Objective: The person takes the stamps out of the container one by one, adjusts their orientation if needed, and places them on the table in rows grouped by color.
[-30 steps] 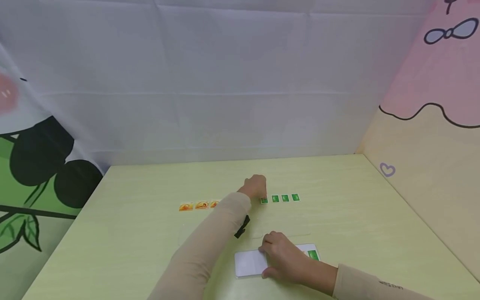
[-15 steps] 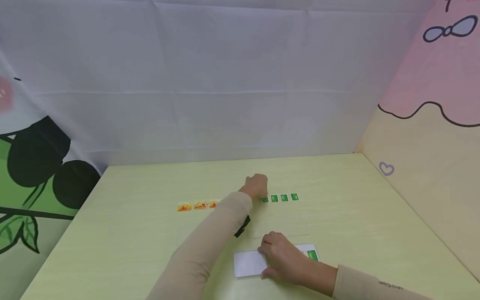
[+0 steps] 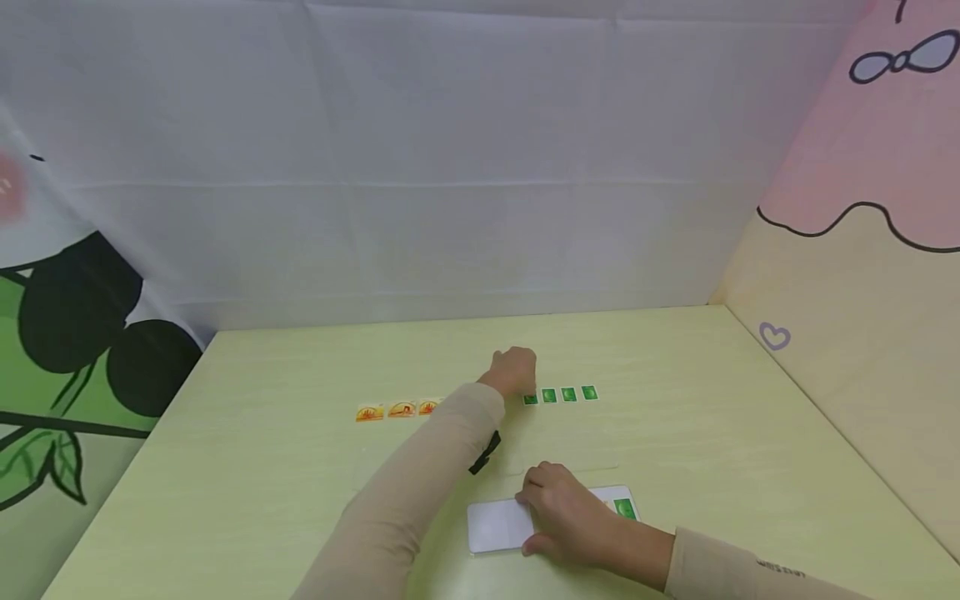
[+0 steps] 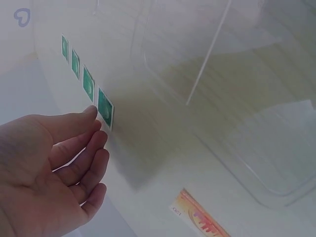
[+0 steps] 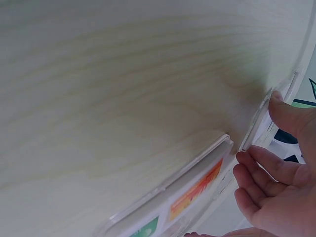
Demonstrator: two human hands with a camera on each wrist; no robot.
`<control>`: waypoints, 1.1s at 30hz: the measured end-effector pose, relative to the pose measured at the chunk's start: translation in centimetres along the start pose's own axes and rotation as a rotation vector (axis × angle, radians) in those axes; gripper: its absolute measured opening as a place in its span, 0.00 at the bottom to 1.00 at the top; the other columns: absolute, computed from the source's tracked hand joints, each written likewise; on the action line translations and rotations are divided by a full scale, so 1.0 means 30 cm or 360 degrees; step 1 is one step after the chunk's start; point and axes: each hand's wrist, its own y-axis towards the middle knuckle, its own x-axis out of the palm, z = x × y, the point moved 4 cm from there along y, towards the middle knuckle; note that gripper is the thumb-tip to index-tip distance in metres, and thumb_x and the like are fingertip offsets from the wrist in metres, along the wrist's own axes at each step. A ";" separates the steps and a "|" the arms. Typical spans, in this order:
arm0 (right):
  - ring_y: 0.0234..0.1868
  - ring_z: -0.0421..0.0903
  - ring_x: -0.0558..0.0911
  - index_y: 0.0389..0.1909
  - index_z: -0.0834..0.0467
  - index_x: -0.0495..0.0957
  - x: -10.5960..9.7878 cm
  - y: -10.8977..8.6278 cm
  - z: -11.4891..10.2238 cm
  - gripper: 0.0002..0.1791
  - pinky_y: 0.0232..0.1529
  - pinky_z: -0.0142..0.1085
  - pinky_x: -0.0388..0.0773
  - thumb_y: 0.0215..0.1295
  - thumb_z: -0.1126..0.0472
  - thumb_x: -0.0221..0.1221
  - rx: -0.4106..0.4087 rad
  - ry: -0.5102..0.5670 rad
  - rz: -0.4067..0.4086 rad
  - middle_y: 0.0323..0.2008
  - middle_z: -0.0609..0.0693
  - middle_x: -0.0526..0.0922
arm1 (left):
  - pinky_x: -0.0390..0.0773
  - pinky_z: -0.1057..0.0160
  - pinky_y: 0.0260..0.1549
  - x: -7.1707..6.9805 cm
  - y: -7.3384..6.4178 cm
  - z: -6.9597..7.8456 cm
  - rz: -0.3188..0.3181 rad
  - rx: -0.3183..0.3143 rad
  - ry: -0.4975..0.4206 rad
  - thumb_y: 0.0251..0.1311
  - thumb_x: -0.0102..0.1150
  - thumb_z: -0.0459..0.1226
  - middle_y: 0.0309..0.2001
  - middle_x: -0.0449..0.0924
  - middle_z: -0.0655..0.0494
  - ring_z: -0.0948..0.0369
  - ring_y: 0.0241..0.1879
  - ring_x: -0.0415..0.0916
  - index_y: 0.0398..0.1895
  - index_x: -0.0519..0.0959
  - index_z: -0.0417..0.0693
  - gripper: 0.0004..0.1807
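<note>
room for me on the desk [image 3: 712,433] right of the green cards [image 3: 569,395], left sleeve [image 3: 405,500] bars the middle, right hand [image 3: 566,517] on white case [image 3: 500,527] blocks near side, white cloth [image 3: 480,167] closes the back

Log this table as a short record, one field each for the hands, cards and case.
Green row: four cards
Orange row: three cards visible, left of the green row in the head view
Left hand: at the green row's end card; touching or pinching unclear
Right hand: grips white case
White case: flat
</note>
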 end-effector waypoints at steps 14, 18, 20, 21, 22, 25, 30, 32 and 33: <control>0.41 0.40 0.74 0.42 0.60 0.82 -0.005 -0.002 -0.007 0.28 0.47 0.35 0.73 0.45 0.44 0.72 0.0064 0.0056 -0.0025 0.38 0.47 0.81 | 0.63 0.49 0.66 -0.043 -0.052 -0.013 0.0035 0.0004 -0.0018 0.57 0.65 0.40 0.34 0.84 0.56 0.61 0.31 0.70 0.28 0.80 0.45 0.08; 0.42 0.41 0.75 0.42 0.61 0.82 -0.001 -0.003 -0.004 0.28 0.50 0.37 0.73 0.45 0.45 0.72 0.0111 0.0104 -0.0026 0.39 0.48 0.81 | 0.63 0.48 0.65 -0.061 -0.076 -0.012 0.0045 0.0030 -0.0035 0.59 0.63 0.41 0.33 0.83 0.55 0.61 0.33 0.71 0.27 0.80 0.45 0.09; 0.42 0.41 0.75 0.43 0.61 0.82 0.001 -0.003 -0.001 0.28 0.50 0.37 0.73 0.45 0.45 0.72 0.0130 0.0124 -0.0023 0.39 0.48 0.81 | 0.64 0.49 0.65 -0.068 -0.086 -0.012 0.0039 0.0040 -0.0055 0.60 0.62 0.41 0.33 0.83 0.55 0.60 0.33 0.72 0.26 0.80 0.45 0.10; 0.42 0.41 0.74 0.43 0.61 0.82 0.003 -0.003 0.000 0.28 0.50 0.37 0.73 0.45 0.46 0.72 0.0140 0.0135 -0.0026 0.39 0.48 0.81 | 0.64 0.49 0.64 -0.071 -0.091 -0.012 0.0035 0.0040 -0.0066 0.60 0.62 0.41 0.34 0.84 0.55 0.60 0.34 0.73 0.27 0.80 0.45 0.10; 0.42 0.41 0.74 0.43 0.61 0.82 0.004 -0.003 0.001 0.28 0.49 0.37 0.73 0.45 0.46 0.73 0.0148 0.0140 -0.0028 0.39 0.48 0.81 | 0.65 0.49 0.64 -0.072 -0.096 -0.013 0.0032 0.0040 -0.0074 0.60 0.62 0.41 0.35 0.84 0.55 0.60 0.35 0.73 0.28 0.81 0.44 0.10; 0.42 0.41 0.75 0.43 0.61 0.82 0.007 -0.003 0.000 0.28 0.50 0.37 0.74 0.45 0.46 0.72 0.0174 0.0158 -0.0044 0.40 0.48 0.81 | 0.67 0.51 0.62 -0.074 -0.109 -0.016 0.0027 0.0027 -0.0105 0.60 0.62 0.42 0.37 0.84 0.55 0.59 0.38 0.75 0.30 0.81 0.44 0.10; 0.44 0.42 0.75 0.45 0.61 0.82 0.006 -0.006 -0.003 0.29 0.50 0.38 0.74 0.46 0.46 0.72 0.0234 0.0197 -0.0067 0.42 0.49 0.81 | 0.68 0.52 0.60 -0.066 -0.128 -0.020 0.0031 0.0025 -0.0164 0.60 0.62 0.42 0.38 0.84 0.54 0.60 0.36 0.74 0.32 0.82 0.44 0.10; 0.44 0.43 0.75 0.45 0.61 0.82 0.005 -0.010 -0.005 0.29 0.50 0.39 0.74 0.45 0.46 0.72 0.0244 0.0206 -0.0059 0.42 0.49 0.81 | 0.68 0.52 0.59 -0.061 -0.135 -0.019 0.0037 0.0037 -0.0185 0.59 0.63 0.42 0.37 0.84 0.54 0.60 0.35 0.73 0.31 0.82 0.44 0.09; 0.44 0.43 0.75 0.45 0.61 0.82 0.004 -0.012 -0.006 0.28 0.50 0.39 0.74 0.45 0.47 0.73 0.0246 0.0211 -0.0057 0.42 0.49 0.81 | 0.68 0.52 0.59 -0.058 -0.139 -0.018 0.0040 0.0045 -0.0189 0.59 0.63 0.42 0.37 0.84 0.54 0.61 0.34 0.72 0.31 0.83 0.44 0.09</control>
